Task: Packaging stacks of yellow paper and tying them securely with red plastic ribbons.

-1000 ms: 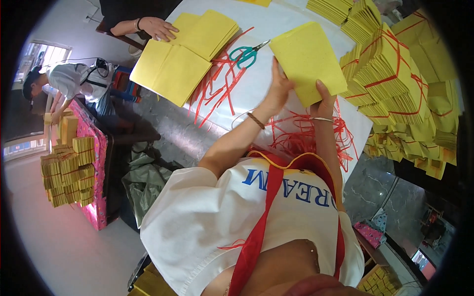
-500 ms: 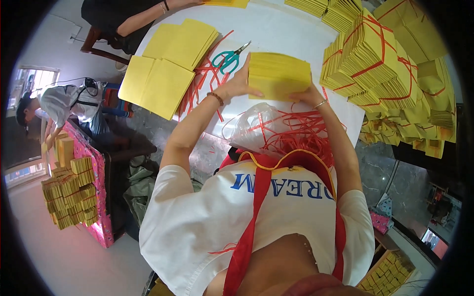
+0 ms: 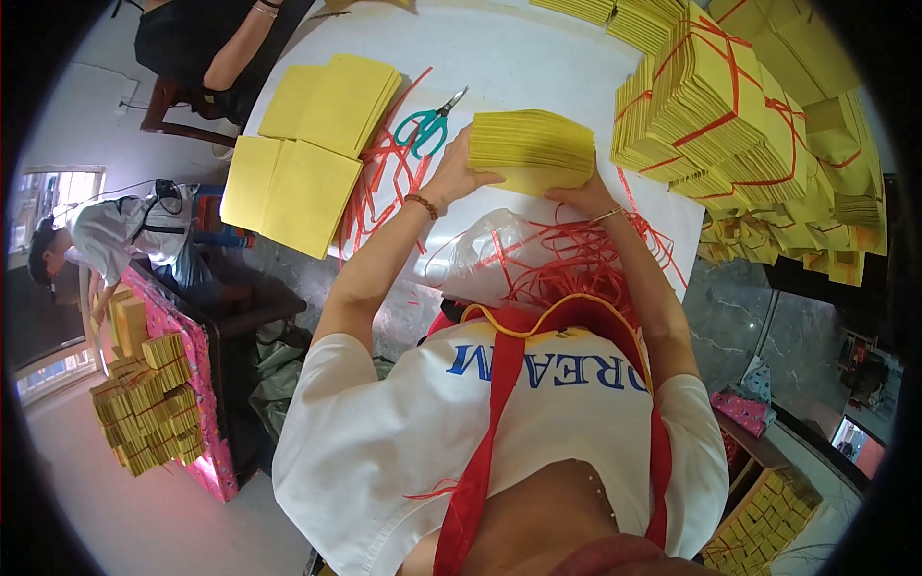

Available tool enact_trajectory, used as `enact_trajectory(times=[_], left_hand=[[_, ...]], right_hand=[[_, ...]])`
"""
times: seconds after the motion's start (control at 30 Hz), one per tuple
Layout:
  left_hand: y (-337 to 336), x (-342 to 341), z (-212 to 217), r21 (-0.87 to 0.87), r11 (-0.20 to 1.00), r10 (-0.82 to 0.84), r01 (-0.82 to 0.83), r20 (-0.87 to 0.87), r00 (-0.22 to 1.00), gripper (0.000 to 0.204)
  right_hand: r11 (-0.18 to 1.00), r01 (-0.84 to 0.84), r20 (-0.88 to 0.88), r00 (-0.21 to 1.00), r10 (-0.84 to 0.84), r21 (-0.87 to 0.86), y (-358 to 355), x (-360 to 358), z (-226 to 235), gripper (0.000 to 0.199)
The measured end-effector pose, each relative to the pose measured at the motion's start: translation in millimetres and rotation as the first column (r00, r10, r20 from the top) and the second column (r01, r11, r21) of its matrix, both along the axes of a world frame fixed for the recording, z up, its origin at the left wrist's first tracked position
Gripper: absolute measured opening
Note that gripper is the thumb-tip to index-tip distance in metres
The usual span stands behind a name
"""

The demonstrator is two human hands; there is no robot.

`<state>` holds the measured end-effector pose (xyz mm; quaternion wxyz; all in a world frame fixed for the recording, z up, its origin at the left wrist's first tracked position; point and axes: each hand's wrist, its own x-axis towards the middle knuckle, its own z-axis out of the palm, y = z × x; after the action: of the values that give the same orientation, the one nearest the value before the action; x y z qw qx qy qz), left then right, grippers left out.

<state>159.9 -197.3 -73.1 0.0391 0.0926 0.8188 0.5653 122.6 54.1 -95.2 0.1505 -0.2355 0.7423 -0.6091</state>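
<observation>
Between my two hands a thick stack of yellow paper (image 3: 531, 154) stands over the white table (image 3: 523, 53), its layered edges showing. My left hand (image 3: 461, 176) grips its left end, thumb across the near face. My right hand (image 3: 586, 196) holds the near right corner, with some fingers hidden behind the paper. Teal-handled scissors (image 3: 427, 125) lie just left of my left hand, blades half apart. Red ribbon strips (image 3: 379, 182) are strewn beside them. Nearer my body, a clear plastic bag (image 3: 485, 252) lies with a tangle of red ribbons (image 3: 576, 259).
Flat yellow paper piles (image 3: 293, 182) lie at left. Tall bundles (image 3: 715, 106) tied with red ribbon rise at right. One person's arm (image 3: 240, 48) shows at top left. Another person (image 3: 144, 226) bends by a pink-covered table (image 3: 182, 317) stacked with yellow bundles (image 3: 149, 408).
The stack has tipped so that more of its layered edges show, both hands still on it. The other person's hand at the top has gone out of view.
</observation>
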Motion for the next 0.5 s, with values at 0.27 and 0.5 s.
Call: enact_trajectory(times=[0.27, 0.5], left_hand=[[-7, -7, 50, 0.715, 0.691, 0.028, -0.103, 0.116, 0.993, 0.082], [49, 4, 55, 0.776, 0.622, 0.174, -0.107, -0.003, 0.985, 0.087]], right_hand=[[0.913, 0.194, 0.469, 0.883, -0.004, -0.358, -1, 2, 51, 0.060], [0.641, 0.445, 0.645, 0.757, 0.104, -0.626, -37, 6, 17, 0.049]])
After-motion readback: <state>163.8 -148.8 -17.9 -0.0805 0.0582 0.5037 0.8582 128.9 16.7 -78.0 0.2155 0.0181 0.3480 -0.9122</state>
